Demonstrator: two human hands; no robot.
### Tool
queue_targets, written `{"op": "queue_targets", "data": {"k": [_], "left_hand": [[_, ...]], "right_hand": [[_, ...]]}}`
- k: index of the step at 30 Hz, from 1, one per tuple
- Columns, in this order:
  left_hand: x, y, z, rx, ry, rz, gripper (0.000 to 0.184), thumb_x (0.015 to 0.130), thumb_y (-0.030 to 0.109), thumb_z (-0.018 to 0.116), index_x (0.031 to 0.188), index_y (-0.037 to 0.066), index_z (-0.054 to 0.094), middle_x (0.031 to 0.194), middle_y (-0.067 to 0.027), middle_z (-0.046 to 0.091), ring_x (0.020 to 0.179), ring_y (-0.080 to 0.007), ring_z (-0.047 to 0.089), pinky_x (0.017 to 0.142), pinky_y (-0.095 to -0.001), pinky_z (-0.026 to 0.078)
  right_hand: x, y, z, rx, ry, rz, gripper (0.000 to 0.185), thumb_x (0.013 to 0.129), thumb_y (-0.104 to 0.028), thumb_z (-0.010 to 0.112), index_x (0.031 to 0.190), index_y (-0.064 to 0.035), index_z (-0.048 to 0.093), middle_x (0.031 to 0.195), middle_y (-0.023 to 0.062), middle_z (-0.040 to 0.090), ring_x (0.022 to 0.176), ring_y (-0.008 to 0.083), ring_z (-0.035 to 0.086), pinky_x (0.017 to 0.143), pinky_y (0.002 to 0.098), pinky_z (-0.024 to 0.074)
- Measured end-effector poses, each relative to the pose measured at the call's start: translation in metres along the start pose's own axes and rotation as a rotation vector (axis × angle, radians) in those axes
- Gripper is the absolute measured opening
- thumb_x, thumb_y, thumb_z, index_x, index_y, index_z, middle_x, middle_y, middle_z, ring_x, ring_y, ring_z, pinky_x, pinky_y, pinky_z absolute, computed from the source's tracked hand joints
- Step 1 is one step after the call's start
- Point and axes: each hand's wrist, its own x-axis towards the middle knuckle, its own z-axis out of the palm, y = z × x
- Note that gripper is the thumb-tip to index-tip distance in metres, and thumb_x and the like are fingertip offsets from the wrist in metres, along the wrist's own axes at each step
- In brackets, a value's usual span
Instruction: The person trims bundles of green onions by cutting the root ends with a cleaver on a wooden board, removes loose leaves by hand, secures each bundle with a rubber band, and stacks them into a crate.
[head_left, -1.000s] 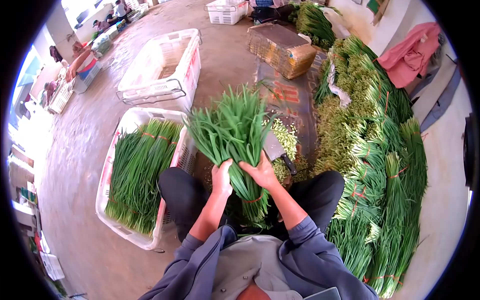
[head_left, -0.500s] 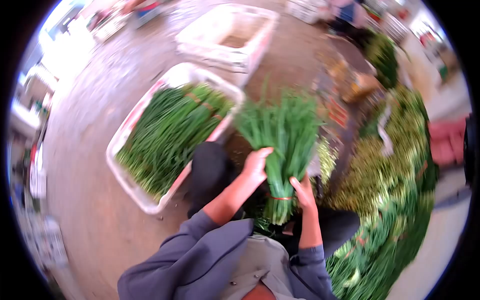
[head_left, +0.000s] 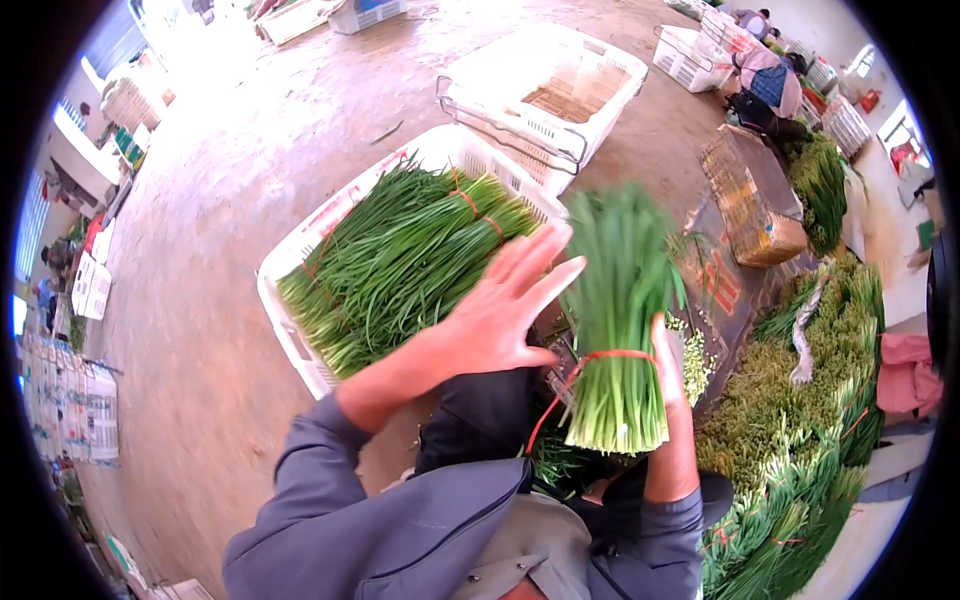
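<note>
My right hand (head_left: 665, 365) is wrapped round the right side of an upright bundle of green stalks (head_left: 617, 400), its fingers mostly behind it. A red band circles the bundle near its cut ends, with a loose tail hanging down to the left. Left of the bundle, my left hand (head_left: 505, 305) is open, fingers spread, apart from the stalks. Beyond it stands a white crate (head_left: 290, 325) holding banded green bundles (head_left: 390, 265). The leafy tips of the held bundle are blurred.
Another white crate (head_left: 610, 75) stands behind the first. A taped box (head_left: 745, 195) is at the right, near chopped bits (head_left: 693, 368) on the floor. A long heap of stalks (head_left: 770, 420) runs down the right side. A person (head_left: 775, 85) sits at the back right.
The view has turned left. My left hand has let go of the bundle and moved left with fingers spread. The bundle, still in my right hand, now stands higher and closer.
</note>
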Motion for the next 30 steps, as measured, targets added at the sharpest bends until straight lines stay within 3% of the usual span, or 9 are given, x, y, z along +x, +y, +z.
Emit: {"op": "queue_targets", "data": {"k": [2, 5, 8, 12, 14, 18, 21, 25, 30], "left_hand": [[-0.007, -0.005, -0.048, 0.199, -0.008, 0.166, 0.098, 0.064, 0.034, 0.091, 0.148, 0.012, 0.046, 0.163, -0.0246, 0.026, 0.151, -0.0435, 0.027, 0.119, -0.0609, 0.026], [-0.016, -0.004, -0.107, 0.371, 0.160, 0.340, 0.069, 0.069, 0.029, 0.088, 0.129, 0.011, 0.060, 0.146, -0.0247, 0.050, 0.142, -0.0450, 0.042, 0.115, -0.0625, 0.031], [-0.031, -0.004, -0.151, 0.462, 0.195, 0.089, 0.062, 0.073, 0.020, 0.085, 0.128, 0.006, 0.061, 0.122, -0.0206, 0.066, 0.121, -0.0420, 0.061, 0.107, -0.0563, 0.043], [-0.045, -0.068, -0.166, 0.429, 0.117, -0.302, 0.082, 0.064, 0.018, 0.086, 0.139, 0.003, 0.054, 0.117, -0.0176, 0.068, 0.108, -0.0378, 0.066, 0.095, -0.0432, 0.051], [-0.061, -0.157, -0.151, 0.141, 0.101, -0.556, 0.088, 0.061, 0.021, 0.086, 0.139, 0.002, 0.052, 0.113, -0.0186, 0.069, 0.105, -0.0366, 0.067, 0.094, -0.0423, 0.052], [-0.055, -0.320, -0.112, 0.372, -0.105, -0.763, 0.095, 0.057, 0.034, 0.088, 0.141, 0.005, 0.053, 0.114, -0.0212, 0.071, 0.110, -0.0371, 0.068, 0.094, -0.0447, 0.053], [-0.009, -0.371, -0.061, 0.451, -0.274, -0.894, 0.097, 0.058, 0.035, 0.087, 0.143, 0.008, 0.052, 0.117, -0.0205, 0.071, 0.111, -0.0357, 0.068, 0.094, -0.0461, 0.053], [0.023, -0.418, 0.033, 0.585, -0.256, -1.085, 0.094, 0.063, 0.034, 0.087, 0.146, 0.012, 0.049, 0.120, -0.0182, 0.071, 0.111, -0.0328, 0.069, 0.095, -0.0451, 0.054], [0.002, -0.438, 0.074, 0.527, -0.266, -1.048, 0.094, 0.062, 0.035, 0.087, 0.146, 0.013, 0.051, 0.120, -0.0182, 0.071, 0.113, -0.0327, 0.067, 0.097, -0.0432, 0.053]], "right_hand": [[0.027, -0.011, 0.065, -0.034, 0.029, -0.006, 0.091, 0.096, -0.075, 0.043, 0.149, -0.0013, 0.044, 0.140, 0.0221, 0.058, 0.119, 0.0346, 0.064, 0.100, 0.0507, 0.0538], [0.087, 0.003, 0.088, -0.346, -0.166, 0.146, 0.092, 0.095, -0.079, 0.038, 0.140, 0.0003, 0.053, 0.121, 0.0203, 0.068, 0.100, 0.0285, 0.072, 0.088, 0.0417, 0.0594], [0.129, -0.007, 0.103, -0.522, -0.460, 0.184, 0.095, 0.093, -0.082, 0.035, 0.130, 0.0016, 0.060, 0.093, 0.0179, 0.072, 0.075, 0.0254, 0.074, 0.070, 0.0359, 0.0622], [0.146, 0.028, 0.026, -0.376, -0.434, 0.305, 0.094, 0.097, -0.078, 0.034, 0.148, 0.0006, 0.044, 0.099, 0.0199, 0.072, 0.076, 0.0261, 0.074, 0.065, 0.0394, 0.0621], [0.127, 0.056, -0.019, -0.303, -0.367, 0.320, 0.090, 0.097, -0.074, 0.040, 0.148, -0.0003, 0.044, 0.113, 0.0210, 0.070, 0.084, 0.0267, 0.076, 0.063, 0.0363, 0.0635], [0.051, 0.087, -0.081, -0.037, -0.303, 0.231, 0.100, 0.092, -0.073, 0.055, 0.151, 0.0047, 0.036, 0.115, 0.0235, 0.068, 0.091, 0.0295, 0.074, 0.063, 0.0342, 0.0636], [0.000, 0.093, -0.103, 0.008, -0.218, 0.184, 0.095, 0.093, -0.067, 0.059, 0.153, 0.0032, 0.035, 0.118, 0.0213, 0.067, 0.097, 0.0285, 0.072, 0.066, 0.0331, 0.0628], [-0.042, 0.105, -0.116, 0.047, -0.030, 0.172, 0.100, 0.088, -0.065, 0.068, 0.151, 0.0057, 0.035, 0.116, 0.0212, 0.067, 0.099, 0.0293, 0.071, 0.068, 0.0320, 0.0625], [-0.059, 0.127, -0.129, 0.161, 0.069, 0.175, 0.103, 0.084, -0.064, 0.073, 0.150, 0.0064, 0.036, 0.115, 0.0217, 0.067, 0.098, 0.0306, 0.071, 0.068, 0.0335, 0.0626]]}}
